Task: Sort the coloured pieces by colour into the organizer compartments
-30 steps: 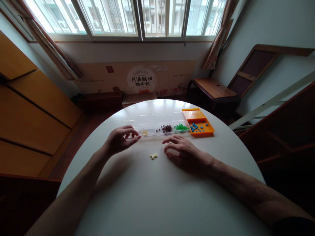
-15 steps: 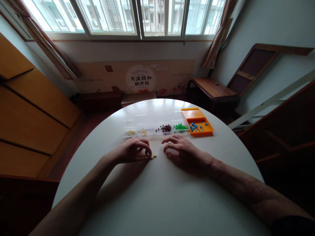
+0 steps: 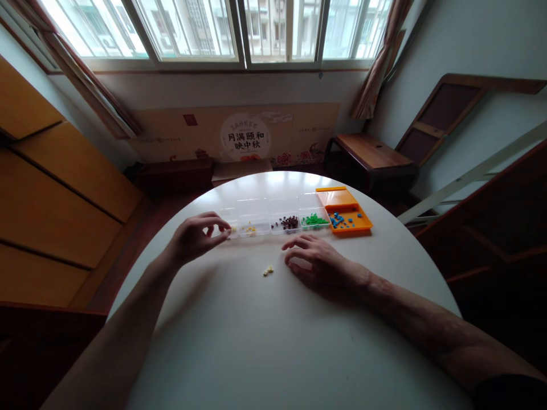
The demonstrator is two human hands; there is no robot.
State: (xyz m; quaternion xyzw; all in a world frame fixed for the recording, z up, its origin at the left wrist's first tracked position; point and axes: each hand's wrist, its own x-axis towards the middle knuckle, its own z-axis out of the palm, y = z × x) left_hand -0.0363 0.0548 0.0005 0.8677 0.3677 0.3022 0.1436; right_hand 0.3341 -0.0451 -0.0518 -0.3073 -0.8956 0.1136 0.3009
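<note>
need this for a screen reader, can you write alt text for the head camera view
A person's left hand pinches its fingertips over the leftmost of a row of clear boxes holding sorted beads, while the right hand rests on the round white table. A few pale beads lie loose between the hands; an orange tray ends the row.

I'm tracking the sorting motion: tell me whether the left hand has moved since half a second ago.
Yes. The left hand has gone from the loose beads up and left to the clear tray's left end, fingers pinched.
</note>
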